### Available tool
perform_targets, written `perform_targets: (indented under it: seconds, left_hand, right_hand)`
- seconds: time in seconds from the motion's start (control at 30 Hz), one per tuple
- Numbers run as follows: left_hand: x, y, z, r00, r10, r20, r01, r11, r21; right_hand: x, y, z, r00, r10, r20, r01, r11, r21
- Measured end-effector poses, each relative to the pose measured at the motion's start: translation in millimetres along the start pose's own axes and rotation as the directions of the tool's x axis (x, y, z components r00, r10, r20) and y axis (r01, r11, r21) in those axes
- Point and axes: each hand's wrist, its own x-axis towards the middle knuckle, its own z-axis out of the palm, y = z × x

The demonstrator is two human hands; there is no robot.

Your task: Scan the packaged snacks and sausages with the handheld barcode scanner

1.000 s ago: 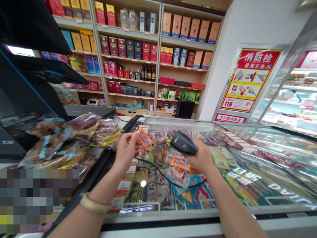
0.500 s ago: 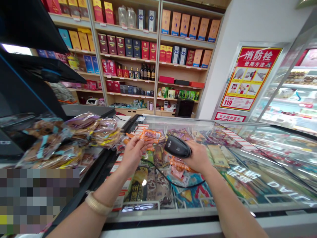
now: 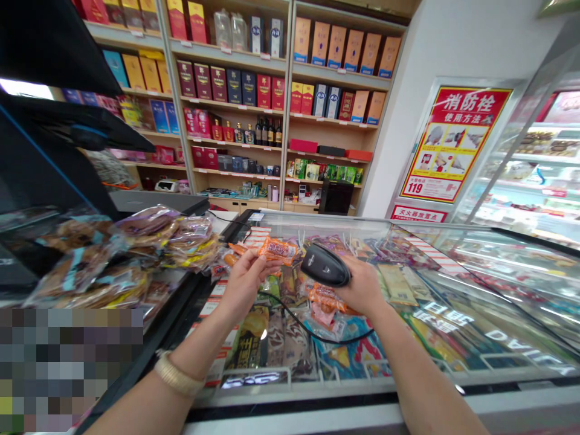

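Note:
Between the fingers of my left hand (image 3: 247, 279) is a small orange snack packet (image 3: 278, 250), printed side up. My right hand (image 3: 362, 284) is wrapped round a black barcode scanner (image 3: 325, 266), whose head points left toward the packet, a short gap apart. A black cable (image 3: 312, 333) loops below the scanner over the freezer's glass top. More orange snack packets (image 3: 327, 296) lie on the glass beneath my right hand, partly hidden by it and the scanner. Other orange packets show just behind my left hand.
Under the glass lid of the chest freezer (image 3: 254, 396) lie several wrapped ice creams. Bagged snacks (image 3: 109, 266) are piled on the left, beside a dark monitor (image 3: 49, 54). Shelves (image 3: 231, 106) of boxes and bottles stand behind; a red fire-hydrant sign (image 3: 457, 142) hangs at right.
The orange packet in my left hand has tilted slightly, its right end now a little lower. The scanner stays almost where it was, and the view has shifted very slightly.

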Motion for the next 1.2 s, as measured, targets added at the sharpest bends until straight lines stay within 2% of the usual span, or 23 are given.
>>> perform_targets:
  seconds: [0.1, 0.2, 0.3, 0.37, 0.43, 0.5, 0.57, 0.67, 0.73, 0.77, 0.87, 0.93, 1.0, 1.1, 1.2]
  left_hand:
    - [-3, -1, 0.3, 0.997, -0.036, 0.061, 0.037, 0.999, -0.016]
    - [-9, -7, 2.3, 0.961, -0.174, 0.217, 0.180, 0.984, -0.011]
    - [-19, -18, 6.3, 0.852, -0.356, 0.383, 0.360, 0.931, 0.064]
    - [-24, -28, 9.7, 0.779, -0.441, 0.446, 0.433, 0.892, 0.127]
    - [-28, -37, 12.7, 0.744, -0.483, 0.461, 0.455, 0.872, 0.181]
    - [-30, -44, 14.5, 0.748, -0.493, 0.444, 0.424, 0.870, 0.252]
    - [-30, -50, 14.9, 0.771, -0.479, 0.420, 0.341, 0.867, 0.364]
    - [-29, -50, 13.1, 0.858, -0.343, 0.382, 0.086, 0.829, 0.552]
    - [-26, -46, 10.5, 0.909, -0.191, 0.370, -0.113, 0.742, 0.661]
    - [-24, -43, 8.6, 0.921, -0.114, 0.373, -0.204, 0.676, 0.708]
    - [-15, -32, 0.3, 0.918, 0.095, 0.384, -0.388, 0.405, 0.828]
    - [-7, -27, -7.0, 0.909, 0.181, 0.376, -0.409, 0.207, 0.889]
    - [0, -26, -13.9, 0.913, 0.192, 0.361, -0.377, 0.055, 0.924]
    - [4, -30, -20.2, 0.933, 0.122, 0.340, -0.328, -0.104, 0.939]
    - [4, -37, -20.6, 0.945, 0.050, 0.322, -0.307, -0.198, 0.931]
  right_hand:
    - [0, 6, -1, 0.992, 0.026, -0.127, -0.025, 1.000, 0.013]
    - [-1, 13, -3, 0.971, 0.095, -0.217, -0.099, 0.995, -0.006]
    - [-1, 18, -4, 0.960, 0.134, -0.246, -0.143, 0.990, -0.017]
    - [-1, 18, -4, 0.959, 0.132, -0.252, -0.142, 0.990, -0.024]
    - [0, 17, -4, 0.962, 0.113, -0.247, -0.126, 0.991, -0.037]
    - [0, 15, -3, 0.968, 0.097, -0.230, -0.112, 0.992, -0.053]
    - [0, 15, -3, 0.972, 0.096, -0.213, -0.111, 0.992, -0.062]
    - [0, 15, -2, 0.975, 0.102, -0.197, -0.115, 0.992, -0.054]
    - [-1, 16, -2, 0.975, 0.101, -0.197, -0.112, 0.993, -0.043]
    - [-1, 16, -2, 0.975, 0.101, -0.197, -0.111, 0.993, -0.040]
    - [-1, 16, -2, 0.976, 0.098, -0.196, -0.108, 0.993, -0.042]
    - [-1, 16, -1, 0.977, 0.091, -0.192, -0.101, 0.994, -0.047]
    - [-2, 16, 0, 0.979, 0.081, -0.185, -0.092, 0.995, -0.048]
    - [-2, 16, 1, 0.982, 0.065, -0.178, -0.075, 0.996, -0.047]
    - [-3, 16, 2, 0.982, 0.059, -0.179, -0.071, 0.996, -0.062]
